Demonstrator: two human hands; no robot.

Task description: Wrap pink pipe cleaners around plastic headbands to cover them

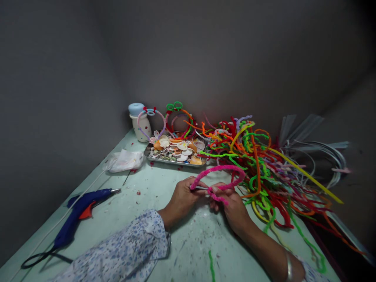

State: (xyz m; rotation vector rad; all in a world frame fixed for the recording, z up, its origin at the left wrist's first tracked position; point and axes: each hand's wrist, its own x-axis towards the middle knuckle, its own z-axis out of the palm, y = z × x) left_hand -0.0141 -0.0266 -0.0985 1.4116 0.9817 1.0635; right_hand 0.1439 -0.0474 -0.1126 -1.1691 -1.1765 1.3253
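Note:
A bright pink fuzzy headband [225, 168], bent into an open loop, is held between my two hands above the table. My left hand [185, 197] pinches one end of it, where a bit of thin band shows uncovered. My right hand [232, 205] grips the other side, with a loose pink pipe cleaner end [217, 197] sticking out over the fingers. The fingertips of both hands are close together, and some are hidden behind the loop.
Behind stands a metal tray [173, 161] of seashells, with decorated headbands [152, 112] and a white jar [141, 127]. A tangled pipe cleaner heap [258, 156] covers the right side, near bare hoops [331, 152]. A blue glue gun [73, 219] and plastic packet [126, 160] lie left.

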